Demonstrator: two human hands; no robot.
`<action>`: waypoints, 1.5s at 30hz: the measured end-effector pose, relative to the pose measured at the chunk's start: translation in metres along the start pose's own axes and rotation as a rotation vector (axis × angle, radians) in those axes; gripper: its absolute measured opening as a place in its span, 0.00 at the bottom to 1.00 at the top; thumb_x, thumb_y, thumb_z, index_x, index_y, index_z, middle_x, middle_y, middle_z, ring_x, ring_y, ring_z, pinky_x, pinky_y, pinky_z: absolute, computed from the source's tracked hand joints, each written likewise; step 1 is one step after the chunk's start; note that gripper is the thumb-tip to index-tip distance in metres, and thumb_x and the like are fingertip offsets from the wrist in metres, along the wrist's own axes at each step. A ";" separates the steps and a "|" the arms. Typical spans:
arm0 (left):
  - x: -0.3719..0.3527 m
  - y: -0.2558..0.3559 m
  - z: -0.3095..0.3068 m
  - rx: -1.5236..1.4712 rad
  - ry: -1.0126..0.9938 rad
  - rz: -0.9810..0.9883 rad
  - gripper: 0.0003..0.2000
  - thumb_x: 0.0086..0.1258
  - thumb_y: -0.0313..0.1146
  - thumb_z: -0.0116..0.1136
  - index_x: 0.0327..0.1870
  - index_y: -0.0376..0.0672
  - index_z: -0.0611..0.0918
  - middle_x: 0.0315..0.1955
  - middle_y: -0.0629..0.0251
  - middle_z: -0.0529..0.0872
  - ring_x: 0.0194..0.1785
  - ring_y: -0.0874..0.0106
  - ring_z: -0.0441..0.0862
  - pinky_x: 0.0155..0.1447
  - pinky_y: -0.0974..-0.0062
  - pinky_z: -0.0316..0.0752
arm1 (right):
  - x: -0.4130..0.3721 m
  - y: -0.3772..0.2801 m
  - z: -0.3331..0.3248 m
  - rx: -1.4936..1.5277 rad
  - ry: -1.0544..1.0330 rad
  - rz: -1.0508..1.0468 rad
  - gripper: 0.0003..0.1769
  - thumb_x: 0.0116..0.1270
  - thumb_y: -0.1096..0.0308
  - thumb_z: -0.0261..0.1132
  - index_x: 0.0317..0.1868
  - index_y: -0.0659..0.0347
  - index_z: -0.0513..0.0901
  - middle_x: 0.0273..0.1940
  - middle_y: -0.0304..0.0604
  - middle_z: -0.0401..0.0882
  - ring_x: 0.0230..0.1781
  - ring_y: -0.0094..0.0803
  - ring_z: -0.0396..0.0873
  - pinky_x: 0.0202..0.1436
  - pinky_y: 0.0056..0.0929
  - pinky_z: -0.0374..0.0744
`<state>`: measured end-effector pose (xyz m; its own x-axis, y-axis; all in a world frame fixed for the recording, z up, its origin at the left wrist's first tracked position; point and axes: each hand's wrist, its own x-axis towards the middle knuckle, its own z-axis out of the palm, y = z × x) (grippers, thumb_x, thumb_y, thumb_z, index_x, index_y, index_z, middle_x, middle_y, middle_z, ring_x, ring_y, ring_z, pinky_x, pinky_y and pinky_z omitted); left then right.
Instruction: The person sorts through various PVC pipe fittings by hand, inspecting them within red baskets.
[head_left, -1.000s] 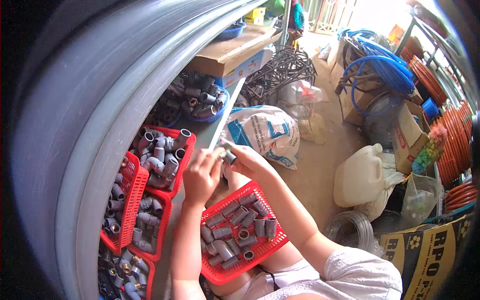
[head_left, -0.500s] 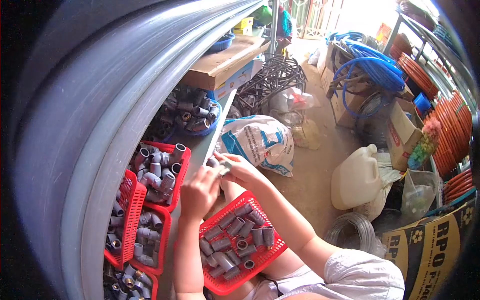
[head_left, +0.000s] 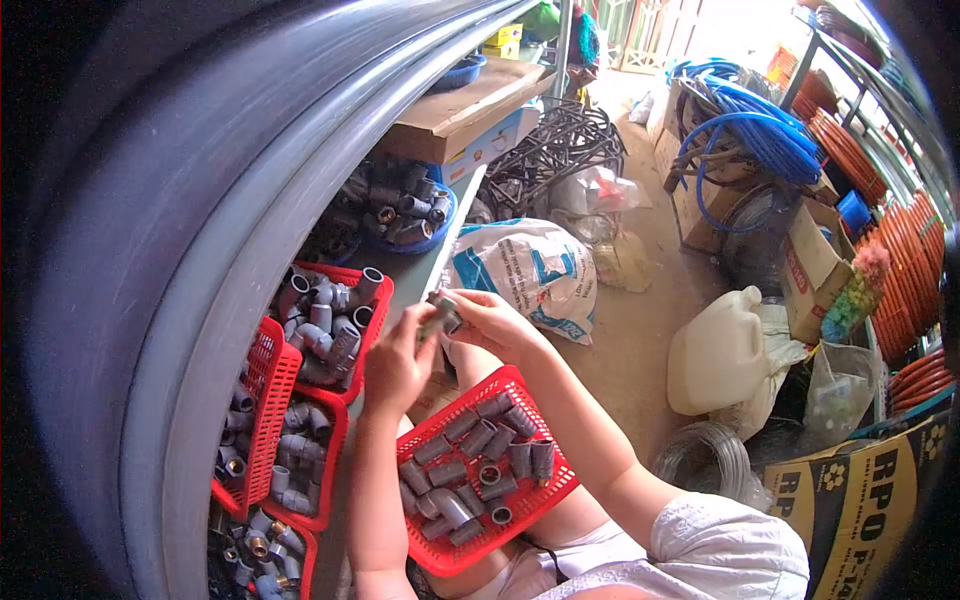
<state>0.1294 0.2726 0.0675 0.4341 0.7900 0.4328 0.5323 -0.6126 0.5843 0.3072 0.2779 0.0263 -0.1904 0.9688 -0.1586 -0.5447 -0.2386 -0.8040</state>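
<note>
My left hand [head_left: 398, 358] and my right hand [head_left: 487, 322] meet above the far side of the lap basket. Between their fingers is a small grey pipe fitting [head_left: 447, 318], partly covered by the fingers, with one open round end showing. Both hands grip it. Below them a red basket [head_left: 455, 570] rests tilted on my lap, with several grey couplings and an elbow [head_left: 447, 507] inside.
Red baskets [head_left: 333, 478] of grey fittings stand on the shelf at left, below large grey pipes [head_left: 200, 330]. A blue basket [head_left: 412, 243] sits behind them. A white sack [head_left: 525, 272], a jerrycan [head_left: 715, 352] and coiled blue hose [head_left: 755, 140] are on the floor side.
The fitting has turned between my fingers, and more of it shows now. Both hands have shifted slightly. The whole view has moved a little.
</note>
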 end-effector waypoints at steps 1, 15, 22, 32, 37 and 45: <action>-0.002 0.002 0.002 0.016 -0.054 0.021 0.13 0.71 0.30 0.59 0.55 0.46 0.77 0.46 0.56 0.86 0.50 0.53 0.84 0.49 0.59 0.79 | -0.002 -0.004 0.003 -0.002 0.011 -0.018 0.21 0.74 0.52 0.64 0.56 0.60 0.82 0.42 0.30 0.82 0.40 0.15 0.80 0.41 0.16 0.81; 0.005 -0.002 0.006 0.119 0.170 0.034 0.10 0.69 0.30 0.59 0.50 0.51 0.82 0.40 0.61 0.85 0.42 0.55 0.85 0.42 0.59 0.80 | 0.005 0.011 -0.005 -0.026 0.025 0.010 0.21 0.74 0.54 0.64 0.56 0.64 0.82 0.43 0.33 0.82 0.41 0.16 0.80 0.41 0.18 0.82; -0.005 0.009 0.009 0.191 0.043 0.146 0.14 0.65 0.27 0.61 0.51 0.50 0.82 0.40 0.62 0.84 0.43 0.58 0.84 0.45 0.62 0.80 | 0.004 0.007 0.001 0.039 0.018 -0.050 0.20 0.75 0.55 0.62 0.57 0.61 0.82 0.42 0.32 0.83 0.39 0.15 0.80 0.36 0.16 0.79; -0.001 0.009 0.007 0.139 -0.010 0.182 0.12 0.64 0.25 0.60 0.49 0.48 0.83 0.39 0.59 0.85 0.44 0.56 0.84 0.47 0.60 0.79 | -0.001 -0.002 0.005 -0.023 0.026 -0.031 0.21 0.73 0.54 0.65 0.57 0.60 0.83 0.44 0.31 0.83 0.42 0.15 0.80 0.42 0.16 0.80; 0.007 -0.005 0.005 0.089 0.155 0.116 0.12 0.66 0.25 0.58 0.49 0.47 0.82 0.39 0.60 0.85 0.43 0.56 0.84 0.47 0.62 0.80 | 0.002 0.014 0.001 -0.067 -0.028 -0.101 0.19 0.75 0.53 0.62 0.54 0.59 0.84 0.44 0.30 0.81 0.44 0.13 0.77 0.45 0.16 0.78; 0.007 -0.002 0.001 0.100 0.149 0.068 0.11 0.66 0.24 0.57 0.48 0.44 0.82 0.41 0.57 0.85 0.45 0.55 0.84 0.49 0.61 0.78 | 0.009 0.011 -0.001 -0.099 0.047 0.039 0.21 0.75 0.48 0.61 0.50 0.58 0.83 0.40 0.32 0.83 0.38 0.16 0.80 0.38 0.15 0.77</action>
<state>0.1326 0.2796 0.0686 0.3627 0.7372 0.5701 0.5782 -0.6578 0.4827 0.3009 0.2839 0.0156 -0.1697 0.9615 -0.2159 -0.4535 -0.2708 -0.8491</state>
